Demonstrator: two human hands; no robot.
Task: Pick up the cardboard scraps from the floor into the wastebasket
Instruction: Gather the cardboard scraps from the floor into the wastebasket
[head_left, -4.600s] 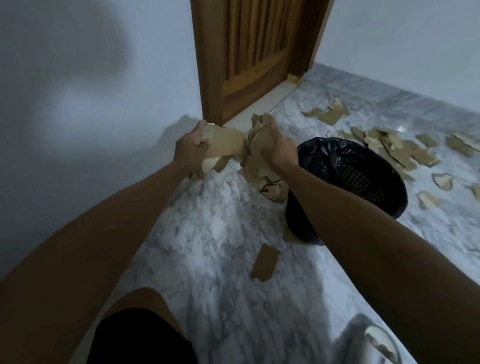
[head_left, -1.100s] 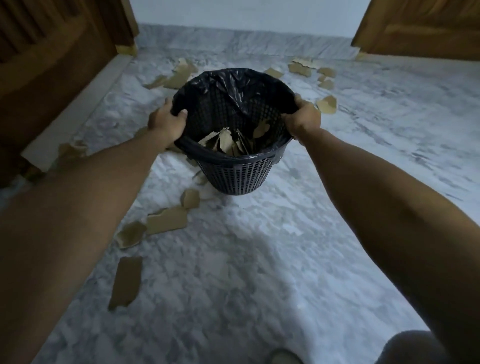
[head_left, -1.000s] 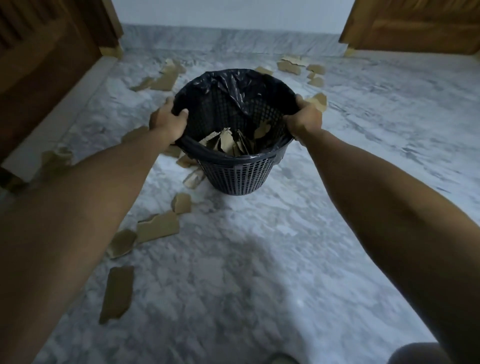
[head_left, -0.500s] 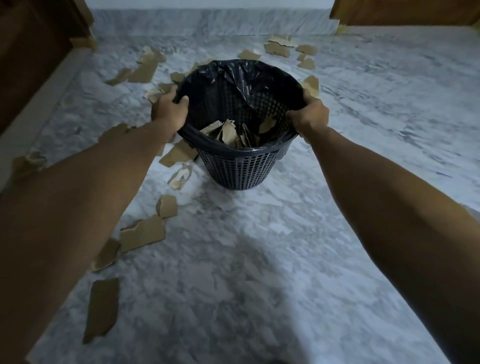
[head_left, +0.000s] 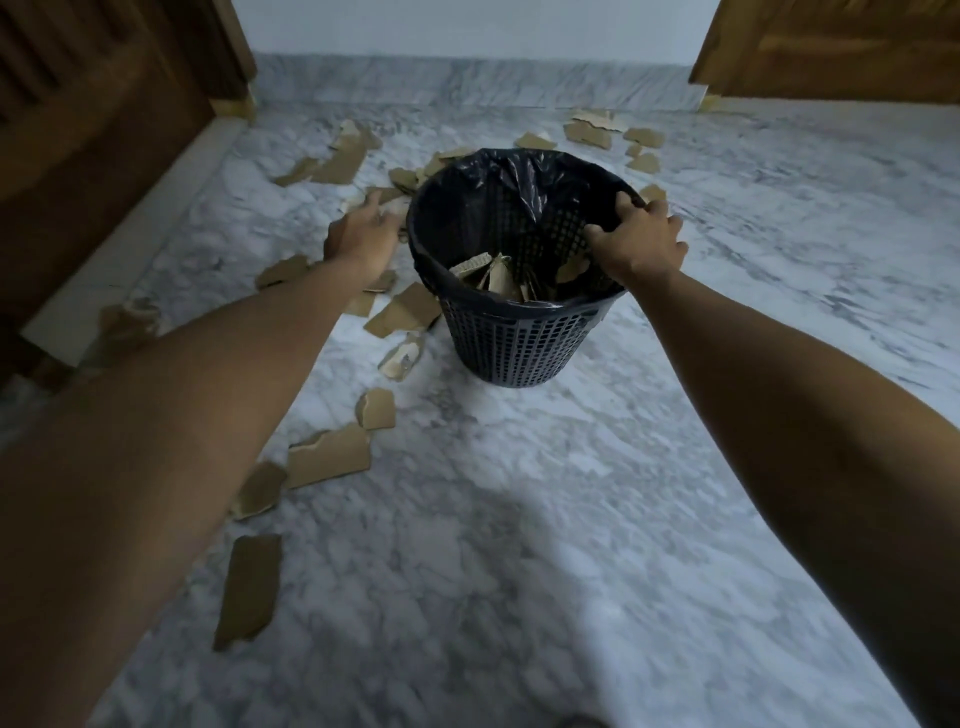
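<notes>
Far left, a dark wooden door with a pale threshold along its foot. Cardboard scraps lie scattered on the marble floor, running from about 7 o'clock of the wastebasket up past 9 to 11 o'clock; one long scrap lies nearest the camera, well apart from the rest.

Left hand is at 9 o'clock of the wastebasket, just beside its rim but off it, motion-blurred; fingers look loose and reach forward over scraps, holding nothing that can be made out.

The wastebasket, a dark mesh basket, stands upright on the floor at centre, lined with a black bag. Some scraps already sit inside at the bottom.

Right hand clamps the rim at 3 o'clock, fingers curled over the outside edge and thumb inside. The two hands are apart, one on each side of the basket.

More scraps lie at 12 to 1 o'clock near the back wall. A second wooden door is at top right.
</notes>
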